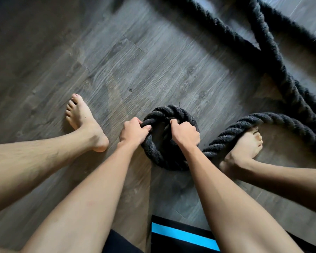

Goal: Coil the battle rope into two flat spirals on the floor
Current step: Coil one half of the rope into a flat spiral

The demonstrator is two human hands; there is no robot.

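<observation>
A thick black battle rope (274, 125) lies on the grey wood floor. Its end is bent into one small tight ring (173, 112) between my feet. My left hand (133, 132) grips the ring's left side, fingers wrapped around the strand. My right hand (185, 134) is closed on the rope at the ring's centre and right side. From the ring the rope runs right over my right foot, arcs up and away, and two more strands cross at the top right.
My bare left foot (84, 123) stands left of the ring and my bare right foot (244, 148) lies under the rope to the right. A black mat with a blue stripe (182, 236) sits at the bottom edge. Grey plank floor (135, 70) stretches ahead.
</observation>
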